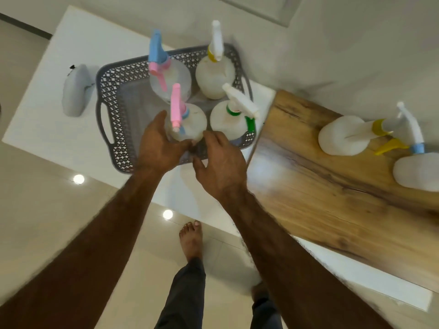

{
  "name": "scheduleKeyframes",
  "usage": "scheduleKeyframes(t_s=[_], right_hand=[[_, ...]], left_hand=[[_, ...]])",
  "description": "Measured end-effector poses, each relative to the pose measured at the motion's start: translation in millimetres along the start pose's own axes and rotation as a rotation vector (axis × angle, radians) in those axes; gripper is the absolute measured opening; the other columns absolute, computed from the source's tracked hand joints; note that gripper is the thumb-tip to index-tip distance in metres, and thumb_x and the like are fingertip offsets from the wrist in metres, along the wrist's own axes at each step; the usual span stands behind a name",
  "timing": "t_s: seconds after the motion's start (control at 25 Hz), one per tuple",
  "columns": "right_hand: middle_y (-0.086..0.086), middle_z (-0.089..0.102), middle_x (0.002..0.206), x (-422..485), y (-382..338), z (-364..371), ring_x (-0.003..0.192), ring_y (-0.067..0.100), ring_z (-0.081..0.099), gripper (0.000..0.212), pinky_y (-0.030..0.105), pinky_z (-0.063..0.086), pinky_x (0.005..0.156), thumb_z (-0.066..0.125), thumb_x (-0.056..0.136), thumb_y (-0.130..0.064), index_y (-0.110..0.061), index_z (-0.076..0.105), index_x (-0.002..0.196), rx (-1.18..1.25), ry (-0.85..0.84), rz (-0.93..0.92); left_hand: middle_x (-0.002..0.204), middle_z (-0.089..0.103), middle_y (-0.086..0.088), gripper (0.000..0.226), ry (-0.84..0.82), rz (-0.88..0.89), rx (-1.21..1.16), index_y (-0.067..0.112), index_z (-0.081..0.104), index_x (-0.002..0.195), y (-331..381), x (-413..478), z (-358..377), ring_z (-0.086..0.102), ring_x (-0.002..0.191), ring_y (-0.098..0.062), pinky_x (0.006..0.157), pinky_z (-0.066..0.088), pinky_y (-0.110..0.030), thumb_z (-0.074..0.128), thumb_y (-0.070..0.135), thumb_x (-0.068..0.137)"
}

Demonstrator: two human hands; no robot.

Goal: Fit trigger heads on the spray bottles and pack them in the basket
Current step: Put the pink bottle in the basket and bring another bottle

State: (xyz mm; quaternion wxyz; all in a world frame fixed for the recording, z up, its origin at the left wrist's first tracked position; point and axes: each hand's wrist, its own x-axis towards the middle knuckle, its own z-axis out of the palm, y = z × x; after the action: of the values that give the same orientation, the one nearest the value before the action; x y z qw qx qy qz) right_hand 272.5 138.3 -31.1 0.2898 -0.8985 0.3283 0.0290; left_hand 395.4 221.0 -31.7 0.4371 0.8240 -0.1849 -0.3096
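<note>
Hands cupped on the pink-headed bottle [190, 122]: left hand [158, 143] curved round its left flank, thumb up along the side; right hand [221, 162] with loosely bent fingertips just touching the near right flank, not wrapped round it. Bottle upright inside the grey basket [111, 91], against the middle of the near wall, trigger head fitted. Probably light, judging by the pale, cloudy plastic with no liquid line to be made out. Likely thin-walled and springy, apt to dent under a hard squeeze, and smooth enough to slip. Best taken low round the belly, or at the neck under the collar, never by the trigger lever. Just beside it on the right, the green-collared bottle [228, 122] in the near right corner. Behind, along the far wall, the blue-headed bottle [171, 77] and the yellow-collared bottle [215, 77]. Basket toward the right end of the white worktop [47, 103], just beside the left edge of the wooden board [332, 186]. On that board, well apart from the basket, a yellow-trimmed bottle [342, 136] and a blue-collared bottle [418, 172], heads on. Left of the basket, a grey pouch [76, 91].
</note>
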Motion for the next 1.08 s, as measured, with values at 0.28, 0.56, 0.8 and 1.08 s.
scheduleKeyframes(t_s=[0.28,0.56,0.8,1.08], right_hand=[[0.005,0.07,0.125,-37,38,-22,0.107,0.027,0.069,0.044,0.041,0.055,0.097,0.072,0.09,-0.038,-0.013,0.066,0.127,0.027,0.087,-0.098],[0.002,0.074,0.112,-97,177,-65,0.1,0.025,0.072,0.027,0.039,0.059,0.087,0.07,0.088,-0.03,-0.017,0.072,0.112,0.209,0.394,0.329],[0.0,0.053,0.149,-85,296,-106,0.133,0.02,0.056,0.086,0.038,0.049,0.108,0.083,0.079,-0.041,-0.022,0.04,0.152,0.325,0.28,0.574],[-0.011,0.068,0.129,-40,308,-116,0.115,0.017,0.066,0.069,0.034,0.054,0.089,0.07,0.081,-0.04,-0.036,0.043,0.144,0.432,0.34,0.273]], left_hand=[[0.132,0.061,-0.014,0.046,0.436,-0.018,0.337,0.011,0.06,0.132,0,-95,43,0.057,0.124,-0.027,0.106,0.049,-0.039,0.075,0.023,0.09],[0.121,0.064,0.005,0.037,-0.141,0.067,0.136,0.021,0.061,0.124,67,-118,184,0.064,0.109,-0.016,0.093,0.056,-0.019,0.075,0.027,0.09],[0.146,0.055,0.009,0.081,-0.395,0.066,0.056,0.037,0.048,0.137,114,-31,278,0.059,0.13,-0.018,0.105,0.055,-0.049,0.09,0.024,0.069],[0.141,0.062,-0.006,0.096,-0.417,0.193,0.067,0.013,0.044,0.15,112,7,308,0.061,0.13,-0.02,0.109,0.052,-0.046,0.094,0.019,0.067]])
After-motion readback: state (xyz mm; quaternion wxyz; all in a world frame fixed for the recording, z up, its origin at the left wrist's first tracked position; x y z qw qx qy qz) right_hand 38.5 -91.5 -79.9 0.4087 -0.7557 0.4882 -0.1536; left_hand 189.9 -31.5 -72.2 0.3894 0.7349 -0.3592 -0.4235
